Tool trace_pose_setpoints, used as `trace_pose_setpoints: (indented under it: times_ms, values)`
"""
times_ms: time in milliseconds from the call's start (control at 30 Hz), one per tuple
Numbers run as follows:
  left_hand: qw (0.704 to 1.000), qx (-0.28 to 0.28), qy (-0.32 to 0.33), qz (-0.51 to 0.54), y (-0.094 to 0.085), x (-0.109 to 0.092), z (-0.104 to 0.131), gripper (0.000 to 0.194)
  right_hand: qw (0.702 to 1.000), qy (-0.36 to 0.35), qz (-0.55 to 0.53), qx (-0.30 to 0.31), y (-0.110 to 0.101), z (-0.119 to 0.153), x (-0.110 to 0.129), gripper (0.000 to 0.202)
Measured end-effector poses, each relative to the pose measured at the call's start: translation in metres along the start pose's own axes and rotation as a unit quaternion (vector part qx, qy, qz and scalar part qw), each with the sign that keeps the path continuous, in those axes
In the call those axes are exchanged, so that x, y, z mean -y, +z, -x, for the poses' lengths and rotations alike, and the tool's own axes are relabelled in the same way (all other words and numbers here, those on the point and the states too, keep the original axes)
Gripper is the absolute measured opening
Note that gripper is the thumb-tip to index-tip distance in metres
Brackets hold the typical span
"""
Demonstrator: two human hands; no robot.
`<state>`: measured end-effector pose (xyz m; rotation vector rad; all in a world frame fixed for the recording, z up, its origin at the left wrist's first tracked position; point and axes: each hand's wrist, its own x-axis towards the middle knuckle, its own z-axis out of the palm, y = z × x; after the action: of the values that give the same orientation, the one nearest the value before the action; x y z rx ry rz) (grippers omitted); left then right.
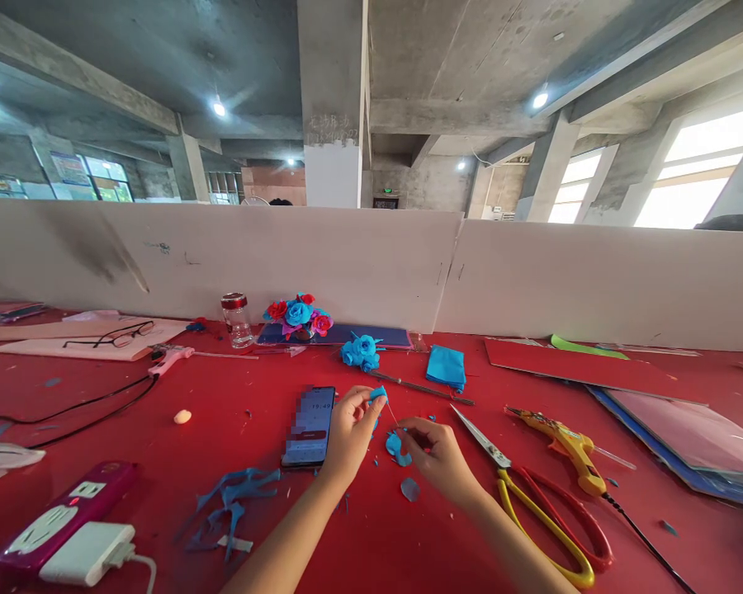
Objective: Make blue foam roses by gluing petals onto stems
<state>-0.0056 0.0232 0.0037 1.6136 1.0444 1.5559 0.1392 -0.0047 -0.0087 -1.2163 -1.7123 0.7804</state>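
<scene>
My left hand (354,425) pinches a small piece of blue paper (378,394) between thumb and fingertips, above the red table. A thin strand (392,412) runs from that piece down to my right hand (437,454), whose fingers are closed on its lower end. Just beside my right fingertips, a curled blue scrap (397,447) lies on the table, and a round bluish piece (409,490) sits nearer to me. Left of my left hand is a phone (309,425). Behind the hands are blue paper flowers (360,352) and a stack of blue squares (446,365).
Scissors (501,470) and a yellow glue gun (563,443) lie to the right, with coloured sheets (687,429) beyond. At left are a power strip (55,520), a pink glue gun (172,360) and blue scraps (232,499). A jar (238,320) and flower arrangement (299,315) stand behind.
</scene>
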Motion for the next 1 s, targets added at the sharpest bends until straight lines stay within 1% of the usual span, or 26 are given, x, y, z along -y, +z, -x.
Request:
trace_pose_setpoints:
  times_ms: [67,233,433,533,700,867,1000]
  values:
    - [1.000,-0.010,-0.005,0.012,0.0007,0.0023,-0.0005,0.027,1.000,-0.005,0.004,0.003,-0.0003,0.0003,0.0020,0.028]
    - [0.996,-0.047,-0.032,0.063,0.0018,0.0062,-0.0025,0.026,0.999,-0.019,0.017,-0.021,-0.0017,0.0007,0.0068,0.025]
    - [0.995,-0.049,-0.045,0.071,-0.0004,0.0034,-0.0019,0.025,1.000,-0.006,-0.016,-0.016,-0.0022,-0.0011,0.0038,0.025]
    - [0.997,-0.033,-0.053,0.055,-0.0011,0.0025,-0.0011,0.025,0.999,0.000,-0.032,-0.012,-0.0033,-0.0019,0.0033,0.025]
    - [0.998,-0.023,-0.029,0.045,0.0003,0.0014,-0.0016,0.019,0.999,0.009,-0.043,-0.004,-0.0039,-0.0016,0.0049,0.027]
    - [0.998,-0.033,-0.026,0.053,0.0001,0.0035,-0.0011,0.018,0.996,0.042,-0.078,0.006,-0.0036,-0.0019,0.0077,0.031]
    - [0.996,-0.046,-0.051,0.054,-0.0009,0.0061,-0.0003,0.021,0.996,0.039,-0.077,0.008,-0.0047,-0.0019,0.0103,0.035]
